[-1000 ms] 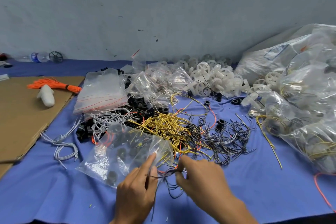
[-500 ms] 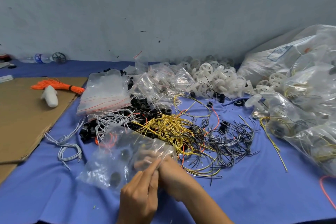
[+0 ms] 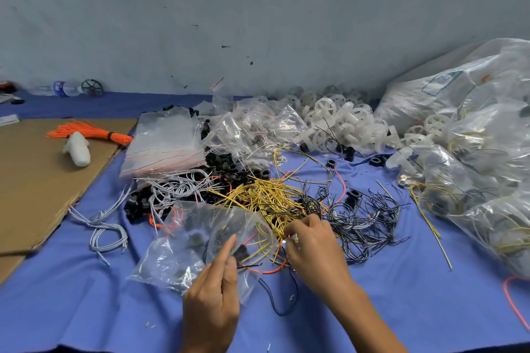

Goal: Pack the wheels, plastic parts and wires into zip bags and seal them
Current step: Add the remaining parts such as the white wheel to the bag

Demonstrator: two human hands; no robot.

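My left hand (image 3: 213,292) pinches the mouth of a clear zip bag (image 3: 183,241) that lies on the blue cloth (image 3: 86,304) and holds black parts and some wires. My right hand (image 3: 311,243) has curled fingers at the near edge of the yellow wire pile (image 3: 261,198), pinching yellow strands. Black wires (image 3: 364,218) tangle to its right. White plastic wheels (image 3: 341,123) are heaped at the back. Black plastic parts (image 3: 229,169) lie behind the yellow wires, grey wires (image 3: 172,189) to their left.
A stack of empty zip bags (image 3: 163,146) lies left of centre. Filled bags (image 3: 473,180) pile up on the right. A cardboard sheet (image 3: 37,183) with an orange wire bundle (image 3: 89,133) and a white part (image 3: 77,147) covers the left.
My right hand has come out of the bag's mouth and moved right and forward to the yellow wires. The left hand still holds the bag.
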